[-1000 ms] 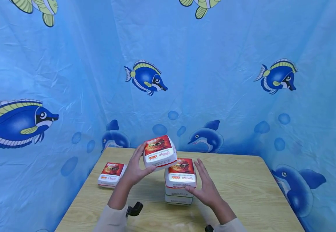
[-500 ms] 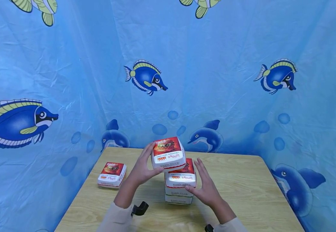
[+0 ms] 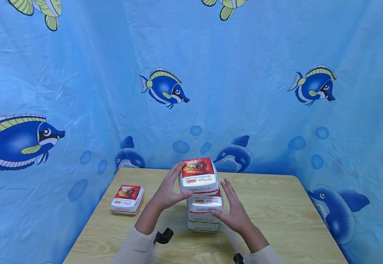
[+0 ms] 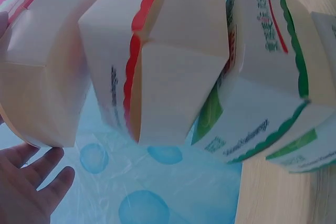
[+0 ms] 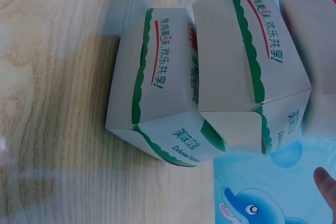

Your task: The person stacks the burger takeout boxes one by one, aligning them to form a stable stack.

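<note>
My left hand (image 3: 168,190) grips a white burger box (image 3: 199,176) with a red burger picture on its lid, thumb at the near side and fingers along the left. This box hangs just over a stack, and a thin gap shows beneath it in the left wrist view. Topmost in the stack is a red-edged burger box (image 3: 204,206). Under it are two green-edged boxes, a middle one (image 5: 236,51) and a bottom one (image 5: 157,66) resting on the table. My right hand (image 3: 236,214) is at the stack's right side, fingers spread, thumb tip right at the red-edged box's front corner.
Another red-topped burger box (image 3: 127,199) lies on the left of the wooden table (image 3: 277,220). A blue curtain (image 3: 244,91) printed with fish and dolphins hangs behind the table and along both sides.
My left hand has carried the held burger box rightward and slightly down, from left of the stack to over it. The right hand has stayed beside the stack.
</note>
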`<action>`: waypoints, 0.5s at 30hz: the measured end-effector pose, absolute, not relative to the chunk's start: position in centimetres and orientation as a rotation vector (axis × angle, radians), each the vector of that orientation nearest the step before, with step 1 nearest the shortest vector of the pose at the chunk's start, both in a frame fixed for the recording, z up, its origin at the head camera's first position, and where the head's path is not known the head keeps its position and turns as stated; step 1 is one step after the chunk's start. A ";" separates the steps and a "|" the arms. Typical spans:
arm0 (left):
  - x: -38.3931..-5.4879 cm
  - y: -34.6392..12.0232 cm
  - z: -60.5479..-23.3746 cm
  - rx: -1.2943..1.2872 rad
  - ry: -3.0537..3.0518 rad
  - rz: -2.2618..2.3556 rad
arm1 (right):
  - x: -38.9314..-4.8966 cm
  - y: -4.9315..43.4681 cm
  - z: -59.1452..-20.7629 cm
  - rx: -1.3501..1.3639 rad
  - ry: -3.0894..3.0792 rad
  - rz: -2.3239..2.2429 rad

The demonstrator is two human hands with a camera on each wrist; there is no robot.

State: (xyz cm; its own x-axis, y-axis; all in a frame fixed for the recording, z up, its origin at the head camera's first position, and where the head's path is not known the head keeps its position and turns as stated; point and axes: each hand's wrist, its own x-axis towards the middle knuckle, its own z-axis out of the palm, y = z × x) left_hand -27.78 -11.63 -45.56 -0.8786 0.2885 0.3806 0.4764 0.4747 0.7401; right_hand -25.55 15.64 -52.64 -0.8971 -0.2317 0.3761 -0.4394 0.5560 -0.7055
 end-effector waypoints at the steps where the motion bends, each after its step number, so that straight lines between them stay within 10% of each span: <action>1: -27.8 -11.5 -45.6 -0.675 -2.513 -1.367 | -25.6 15.6 -52.7 0.564 -2.548 1.258; 15: -27.8 -10.0 -46.4 -0.777 -2.515 -1.319 | -25.9 15.6 -52.7 0.573 -2.496 1.311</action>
